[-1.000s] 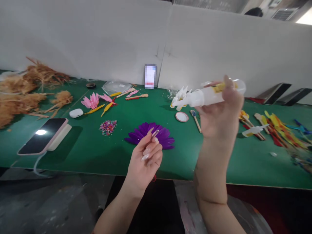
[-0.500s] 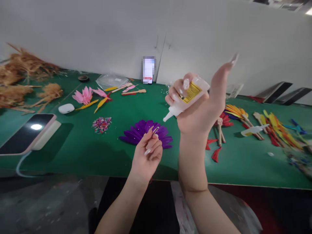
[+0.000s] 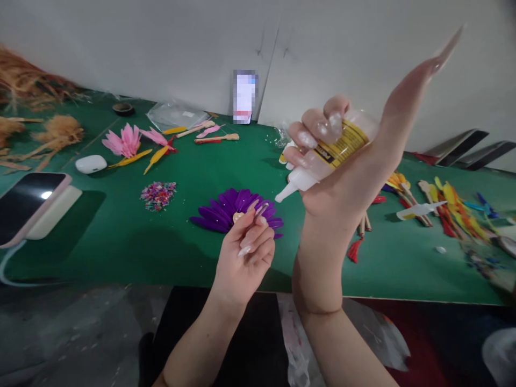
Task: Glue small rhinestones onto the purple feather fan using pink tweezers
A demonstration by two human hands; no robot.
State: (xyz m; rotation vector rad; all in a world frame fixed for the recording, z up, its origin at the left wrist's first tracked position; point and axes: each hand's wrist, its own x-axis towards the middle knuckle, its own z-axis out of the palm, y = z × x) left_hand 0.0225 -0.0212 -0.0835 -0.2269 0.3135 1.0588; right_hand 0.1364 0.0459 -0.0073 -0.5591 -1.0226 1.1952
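Note:
My right hand (image 3: 338, 161) is raised, its fingers wrapped round a clear glue bottle (image 3: 342, 144) with a yellow label. The thumb sticks out, and the white nozzle tilts down to the left. Lower and to the left, my left hand (image 3: 245, 252) pinches a small shiny metal piece (image 3: 262, 209), slim and loop-like; its exact kind is unclear. Behind that hand, a fan of purple feathers (image 3: 213, 212) lies on the green table (image 3: 161, 252). A pale beaded piece (image 3: 238, 217) sits at the fan's middle, partly covered by my fingers.
A heap of coloured bits (image 3: 158, 195) lies left of the fan. Pink feathers (image 3: 123, 141), a white case (image 3: 91, 164) and a phone on a stand (image 3: 32, 204) are farther left. On the right are a second glue bottle (image 3: 417, 211) and yellow-orange feathers (image 3: 455, 201).
The glue bottle and my right hand have come closer and look larger. My left hand has shifted slightly right, baring the pale beaded piece. The whole view has tilted a little.

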